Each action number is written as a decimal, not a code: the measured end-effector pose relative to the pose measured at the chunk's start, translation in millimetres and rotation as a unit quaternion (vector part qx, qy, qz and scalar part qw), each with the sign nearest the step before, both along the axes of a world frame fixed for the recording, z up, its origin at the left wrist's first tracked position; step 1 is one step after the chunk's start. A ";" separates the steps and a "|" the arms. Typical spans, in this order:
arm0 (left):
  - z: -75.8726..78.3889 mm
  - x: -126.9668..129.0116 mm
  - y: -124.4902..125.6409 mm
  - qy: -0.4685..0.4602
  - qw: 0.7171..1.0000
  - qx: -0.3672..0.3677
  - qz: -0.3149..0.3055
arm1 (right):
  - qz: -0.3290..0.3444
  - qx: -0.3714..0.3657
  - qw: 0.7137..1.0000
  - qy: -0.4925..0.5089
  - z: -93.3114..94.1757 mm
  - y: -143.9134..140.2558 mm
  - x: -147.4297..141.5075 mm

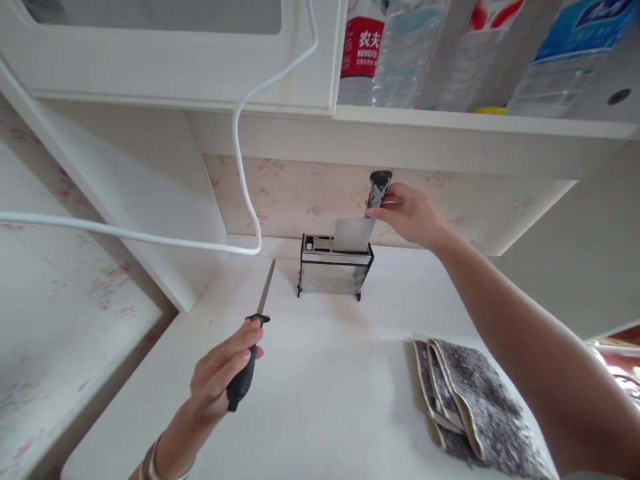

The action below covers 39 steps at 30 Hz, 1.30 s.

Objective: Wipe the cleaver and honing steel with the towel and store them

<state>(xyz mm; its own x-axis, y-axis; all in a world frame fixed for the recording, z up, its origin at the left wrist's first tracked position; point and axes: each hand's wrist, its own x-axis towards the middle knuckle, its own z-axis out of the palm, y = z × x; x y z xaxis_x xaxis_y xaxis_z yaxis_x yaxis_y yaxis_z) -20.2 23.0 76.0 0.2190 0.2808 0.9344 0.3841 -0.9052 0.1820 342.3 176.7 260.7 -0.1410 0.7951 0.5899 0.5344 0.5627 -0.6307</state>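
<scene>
My left hand (220,373) grips the black handle of a honing steel (264,293), whose thin rod points up and away over the white counter (310,387). My right hand (413,215) pinches the dark handle of a cleaver (354,233). Its broad blade stands partly inside the top of a clear knife block (334,265) with a black frame, at the back of the counter against the floral wall.
A folded grey cloth (470,400) lies on the counter at the right. A white cable (240,153) hangs from above and loops left. On the shelf (450,120) overhead stand several plastic water bottles (361,50). A white cabinet side closes the left.
</scene>
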 end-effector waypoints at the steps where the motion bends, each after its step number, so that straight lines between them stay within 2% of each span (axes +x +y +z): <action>1: -5.5 -6.3 -3.4 0.011 1.000 -0.010 0.001 | 0.004 0.003 1.000 0.003 -0.6 -2.1 -0.1; 7: -32.6 -31.4 -14.6 0.064 0.996 -0.060 0.032 | -0.011 -0.002 0.999 0.047 3.7 7.8 -2.3; 10: -48.2 -39.6 -20.3 0.074 0.992 -0.079 0.058 | 0.009 0.010 0.998 0.064 12.3 10.6 -6.3; 14: -66.2 -54.1 -28.0 0.100 0.986 -0.096 0.087 | 0.043 0.030 0.996 0.076 21.8 -1.9 -13.5; 17: -74.2 -67.4 -32.2 0.139 0.981 -0.108 0.084 | 0.038 0.059 0.996 0.056 15.1 -21.4 -23.3; 19: -79.3 -76.0 -34.2 0.166 0.976 -0.114 0.083 | 0.005 0.101 0.994 0.048 -0.5 -37.0 -34.1; 22: -89.2 -85.6 -36.2 0.201 0.969 -0.121 0.080 | -0.058 0.202 0.978 -0.015 -37.1 -62.0 -56.7; 24: -95.2 -88.8 -37.4 0.215 0.966 -0.124 0.070 | -0.014 0.292 0.952 -0.092 -63.7 -78.6 -74.6; 27: -98.6 -90.7 -40.8 0.216 0.964 -0.144 0.060 | 0.120 0.387 0.897 -0.178 -98.9 -102.3 -103.6; 29: -98.6 -93.0 -44.9 0.213 0.961 -0.165 0.068 | 0.176 0.397 0.873 -0.221 -119.9 -116.2 -124.0; 31: -99.6 -97.6 -50.2 0.213 0.956 -0.179 0.093 | 0.199 0.397 0.866 -0.229 -141.4 -127.2 -144.6; 34: -104.8 -108.2 -58.1 0.224 0.947 -0.190 0.133 | 0.206 0.379 0.876 -0.215 -176.0 -136.0 -172.7; 39: -107.8 -125.5 -63.2 0.275 0.919 -0.244 0.141 | 0.230 0.323 0.892 -0.215 -228.3 -136.0 -199.8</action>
